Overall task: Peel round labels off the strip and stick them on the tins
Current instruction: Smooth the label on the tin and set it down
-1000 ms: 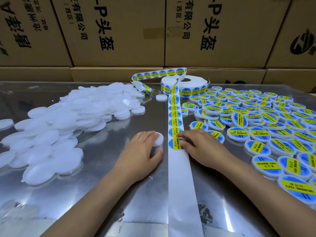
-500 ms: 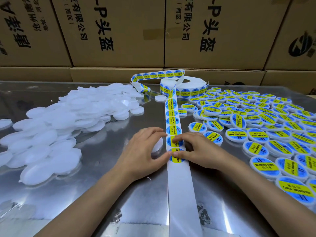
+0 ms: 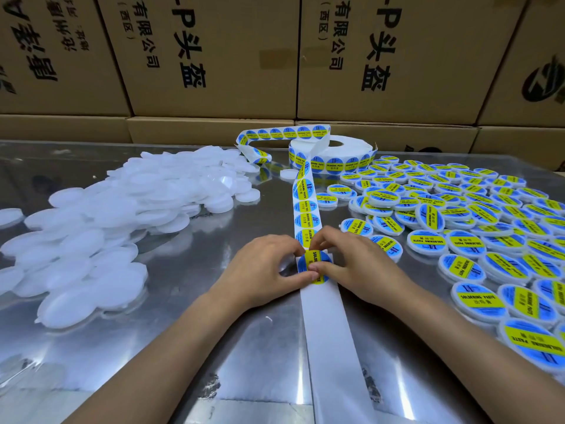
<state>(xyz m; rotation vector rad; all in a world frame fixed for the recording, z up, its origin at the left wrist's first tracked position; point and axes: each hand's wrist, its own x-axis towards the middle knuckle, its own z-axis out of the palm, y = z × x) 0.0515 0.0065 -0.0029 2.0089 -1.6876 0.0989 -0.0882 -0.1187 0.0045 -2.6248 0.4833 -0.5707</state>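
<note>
My left hand (image 3: 266, 267) and my right hand (image 3: 360, 264) meet over the white backing strip (image 3: 330, 347) near the table's middle. Between their curled fingers and thumbs is a round blue-and-yellow label (image 3: 315, 264). It lies over a white tin (image 3: 286, 265) that my left hand grips; only a sliver of the tin shows. My right hand pinches the label, with the thumb on its face. More labels (image 3: 305, 215) run up the strip to the roll (image 3: 333, 151). I cannot tell whether the label is fully stuck down.
A big heap of blank white tins (image 3: 122, 209) covers the left of the shiny metal table (image 3: 214, 347). Several labelled tins (image 3: 458, 228) spread over the right side. Cardboard boxes (image 3: 214, 56) wall off the back. A loose loop of strip (image 3: 275, 134) hangs beside the roll.
My right hand peeled the lowest label off the strip. My left hand brought the white tin in from the left, and both hands have closed together over the strip.
</note>
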